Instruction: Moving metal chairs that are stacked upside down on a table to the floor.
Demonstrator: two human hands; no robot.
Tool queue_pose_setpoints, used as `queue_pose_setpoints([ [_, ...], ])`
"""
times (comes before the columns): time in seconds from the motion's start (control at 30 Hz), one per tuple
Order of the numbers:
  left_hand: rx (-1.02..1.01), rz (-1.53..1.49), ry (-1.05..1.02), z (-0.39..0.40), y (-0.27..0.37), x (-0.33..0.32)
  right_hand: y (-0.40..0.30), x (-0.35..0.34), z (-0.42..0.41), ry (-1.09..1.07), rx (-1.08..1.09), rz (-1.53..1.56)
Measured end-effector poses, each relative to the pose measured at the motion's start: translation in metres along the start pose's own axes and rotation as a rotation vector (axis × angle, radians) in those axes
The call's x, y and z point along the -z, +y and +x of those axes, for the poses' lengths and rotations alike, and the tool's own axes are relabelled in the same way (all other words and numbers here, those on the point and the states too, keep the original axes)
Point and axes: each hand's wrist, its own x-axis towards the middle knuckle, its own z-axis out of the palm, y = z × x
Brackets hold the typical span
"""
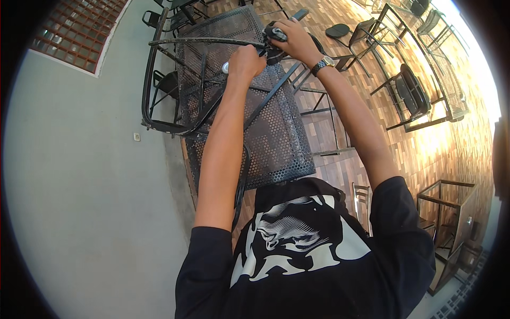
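Note:
A black metal furniture frame point(199, 128), its paint worn, lies on a perforated metal tabletop point(275, 147). My left hand point(248, 62) is closed near the far end of the frame, around something dark that its fingers mostly hide. Just right of it, my right hand point(293, 40) grips a dark object point(275, 34) with grey patches, perhaps a cloth or a tool; its kind cannot be told. A flat bar-like end point(301, 14) sticks out beyond my right hand. A small round whitish thing point(225, 67) shows beside my left wrist.
A grey wall point(99, 171) with a socket point(137, 137) runs along the left. Black metal chairs point(410, 89) and a long table frame point(448, 105) stand on the wood-patterned floor at the right. An open box-like metal frame point(458, 203) is at the lower right.

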Motion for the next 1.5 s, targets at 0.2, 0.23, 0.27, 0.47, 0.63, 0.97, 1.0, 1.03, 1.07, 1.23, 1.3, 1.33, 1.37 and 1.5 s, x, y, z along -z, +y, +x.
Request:
queue_pose_setpoints([
  [0.2,-0.036,-0.045,-0.014,-0.003,0.002,-0.004,0.008,0.016,0.013,-0.113,-0.119,-0.251],
  [0.23,-0.053,-0.046,-0.007,-0.004,0.002,-0.004,0.008,0.016,0.011,-0.034,-0.080,-0.199],
  [0.27,-0.071,-0.046,0.001,-0.006,0.002,-0.004,0.009,0.019,0.009,-0.038,-0.075,-0.196],
  [0.47,-0.118,-0.037,-0.031,-0.038,0.007,0.000,-0.019,0.049,-0.020,-0.035,-0.153,-0.157],
  [0.63,-0.064,-0.014,0.016,-0.050,0.016,-0.006,-0.018,0.057,-0.020,-0.076,-0.169,-0.157],
  [0.97,0.114,0.034,0.085,-0.062,0.028,-0.003,-0.047,0.047,-0.032,-0.046,-0.218,0.018],
  [1.0,0.104,0.029,0.087,-0.060,0.029,-0.004,-0.039,0.054,-0.026,-0.105,-0.276,0.028],
  [1.03,0.108,0.029,0.122,-0.060,0.032,-0.008,-0.032,0.056,-0.023,-0.093,-0.261,0.005],
  [1.07,0.108,0.027,0.127,-0.058,0.030,-0.008,-0.028,0.054,-0.021,-0.091,-0.256,0.003],
  [1.23,0.136,0.020,0.103,-0.059,0.032,-0.012,-0.048,0.035,-0.023,-0.020,-0.324,-0.109],
  [1.3,0.142,0.040,0.123,-0.057,0.032,-0.012,-0.052,0.029,-0.023,0.021,-0.264,-0.149],
  [1.33,0.136,0.057,0.139,-0.057,0.031,-0.013,-0.050,0.031,-0.022,-0.019,-0.223,-0.128],
  [1.37,0.152,0.064,0.139,-0.057,0.030,-0.014,-0.046,0.033,-0.020,-0.058,-0.182,-0.106],
  [1.5,0.207,0.073,0.126,-0.057,0.034,-0.009,-0.011,0.047,-0.015,-0.100,-0.139,-0.065],
])
